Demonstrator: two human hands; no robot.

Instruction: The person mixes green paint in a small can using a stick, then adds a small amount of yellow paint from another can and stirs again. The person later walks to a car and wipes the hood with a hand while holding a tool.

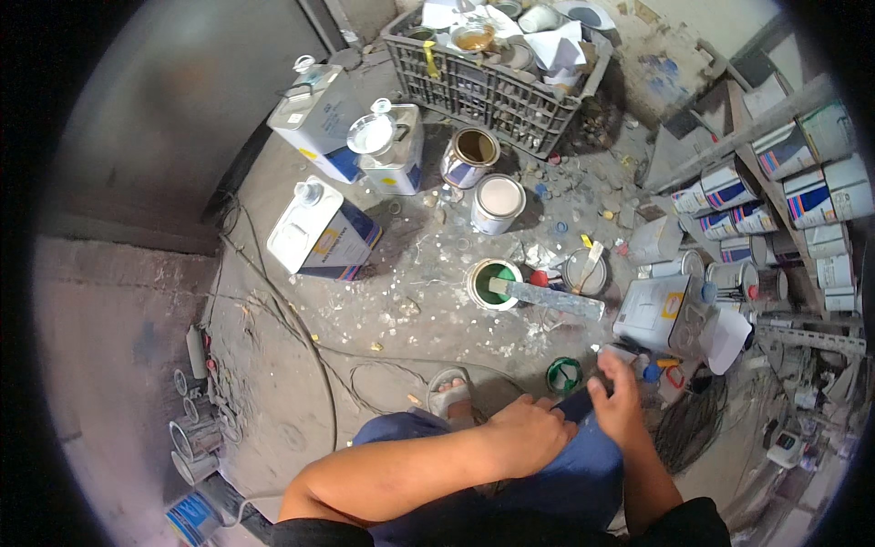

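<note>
My left hand point(533, 436) lies against the blue trousers point(583, 456) at my knee, its fingers curled in; whatever they grip is hidden. Close on its right, my right hand point(622, 397) is raised with thumb and fingers apart, holding nothing visible. Just ahead of them is a small round lid or dish point(564, 375) smeared with green. Farther off stands an open can point(474, 290) of green paint, a flat paint-stained stick point(556, 299) reaching from it to the right. Another can point(583, 272) with a flat scraper-like piece point(592, 260) on top sits right of it.
Rectangular metal tins point(324, 232) stand at the left, with a pale-topped can point(499, 201) and a brown one point(470, 157) beyond. A grey crate point(483, 100) of waste is at the back. Shelved cans point(729, 187) line the right. A hose point(292, 314) crosses the littered floor.
</note>
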